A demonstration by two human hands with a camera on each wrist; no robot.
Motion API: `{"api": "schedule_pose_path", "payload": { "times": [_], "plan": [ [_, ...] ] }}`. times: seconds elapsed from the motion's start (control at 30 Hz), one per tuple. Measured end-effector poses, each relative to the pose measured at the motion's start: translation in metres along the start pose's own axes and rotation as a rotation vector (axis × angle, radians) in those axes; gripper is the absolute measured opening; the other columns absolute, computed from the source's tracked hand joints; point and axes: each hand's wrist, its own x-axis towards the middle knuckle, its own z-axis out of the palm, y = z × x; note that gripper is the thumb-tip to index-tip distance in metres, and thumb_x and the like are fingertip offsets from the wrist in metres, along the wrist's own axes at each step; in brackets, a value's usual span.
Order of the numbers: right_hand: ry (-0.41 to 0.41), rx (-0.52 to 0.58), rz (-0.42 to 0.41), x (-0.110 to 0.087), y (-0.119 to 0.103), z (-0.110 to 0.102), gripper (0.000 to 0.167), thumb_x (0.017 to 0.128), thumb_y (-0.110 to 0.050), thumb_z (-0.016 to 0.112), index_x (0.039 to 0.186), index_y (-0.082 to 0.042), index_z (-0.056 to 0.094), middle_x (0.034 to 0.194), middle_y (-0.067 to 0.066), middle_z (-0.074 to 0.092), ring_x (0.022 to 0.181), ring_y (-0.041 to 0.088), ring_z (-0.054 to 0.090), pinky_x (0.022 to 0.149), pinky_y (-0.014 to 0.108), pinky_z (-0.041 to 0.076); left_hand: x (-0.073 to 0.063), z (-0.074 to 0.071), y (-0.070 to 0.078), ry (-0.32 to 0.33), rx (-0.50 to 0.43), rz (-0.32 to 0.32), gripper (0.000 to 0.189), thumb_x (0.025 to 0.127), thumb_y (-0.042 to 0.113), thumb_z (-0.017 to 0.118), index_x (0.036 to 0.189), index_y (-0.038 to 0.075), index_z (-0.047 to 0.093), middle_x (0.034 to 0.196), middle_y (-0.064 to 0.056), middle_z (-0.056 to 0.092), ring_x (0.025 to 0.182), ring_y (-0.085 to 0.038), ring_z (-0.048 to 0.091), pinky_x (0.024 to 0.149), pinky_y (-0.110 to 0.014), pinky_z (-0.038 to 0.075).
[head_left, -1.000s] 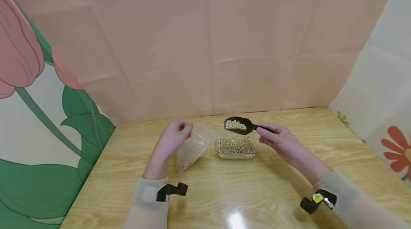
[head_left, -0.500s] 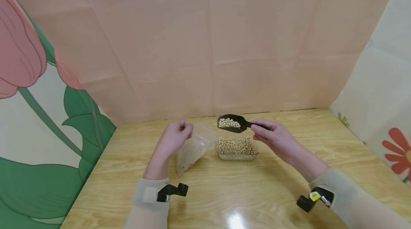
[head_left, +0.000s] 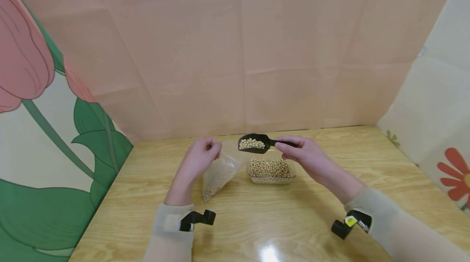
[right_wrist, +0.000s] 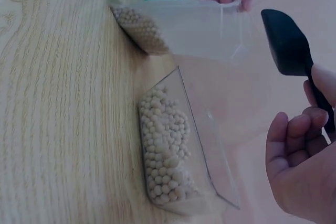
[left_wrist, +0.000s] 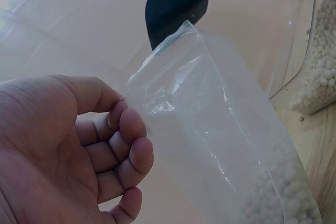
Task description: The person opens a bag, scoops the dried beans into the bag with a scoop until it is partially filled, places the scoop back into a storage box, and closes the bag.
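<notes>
My right hand (head_left: 306, 156) holds a black scoop (head_left: 267, 144) by its handle, level, with round pale beans (head_left: 251, 144) in its bowl. The scoop is raised near the mouth of a clear zip bag (head_left: 220, 175). My left hand (head_left: 198, 159) pinches the bag's upper edge between thumb and fingers, holding it up at a tilt; beans are gathered in its lower corner. In the left wrist view the scoop's dark underside (left_wrist: 178, 6) shows behind the bag's top edge. Below the scoop, a clear rectangular container (head_left: 271, 180) holds more beans on the table.
The wood-grain table (head_left: 235, 221) extends in front of the container. A pink sheet (head_left: 238, 58) hangs along the table's back edge. Printed floral panels stand at left (head_left: 99, 164) and right (head_left: 433, 103). One small bean (left_wrist: 301, 119) lies on the table beside the container.
My right hand has carried the loaded scoop leftward, from above the container toward the bag's mouth. The left hand and bag have stayed nearly still.
</notes>
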Motion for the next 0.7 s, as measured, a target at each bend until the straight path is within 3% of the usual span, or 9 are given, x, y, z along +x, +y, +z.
{"api": "schedule_pose_path", "payload": {
  "times": [0.13,0.43,0.57,0.7],
  "plan": [
    [0.014,-0.076,-0.002,0.003,-0.003,0.005,0.053,0.105,-0.036,0.079,0.144,-0.002,0.07,0.129,0.004,0.071,0.11,0.024,0.068,0.105,0.03,0.051,0.001,0.0,-0.001,0.003,0.002,0.0,0.028,0.111,0.024,0.058,0.087,0.011,0.064,0.088,-0.006,0.064,0.074,-0.022,0.05,0.066,-0.038,0.041],
    [0.013,-0.154,-0.001,0.008,-0.009,0.013,0.05,0.101,-0.041,0.082,0.139,-0.009,0.076,0.139,0.009,0.072,0.115,0.028,0.067,0.112,0.049,0.044,0.002,0.002,-0.001,-0.001,-0.002,-0.009,0.03,0.112,0.027,0.057,0.087,0.012,0.065,0.088,-0.006,0.064,0.073,-0.021,0.049,0.066,-0.037,0.041],
    [0.008,-0.22,-0.026,0.01,-0.013,0.015,0.047,0.099,-0.043,0.084,0.135,-0.012,0.079,0.134,0.008,0.074,0.114,0.028,0.066,0.103,0.045,0.05,0.002,0.002,0.0,-0.002,0.004,-0.009,0.03,0.112,0.027,0.057,0.088,0.012,0.065,0.089,-0.006,0.065,0.073,-0.021,0.05,0.066,-0.038,0.042],
    [0.013,-0.332,-0.082,0.011,-0.02,0.017,0.042,0.098,-0.045,0.085,0.129,-0.017,0.082,0.128,0.006,0.075,0.099,0.025,0.063,0.082,0.036,0.053,0.002,0.002,0.001,-0.002,0.002,-0.009,0.03,0.113,0.027,0.057,0.088,0.012,0.065,0.088,-0.006,0.065,0.07,-0.021,0.047,0.065,-0.038,0.041]
  ]
}}
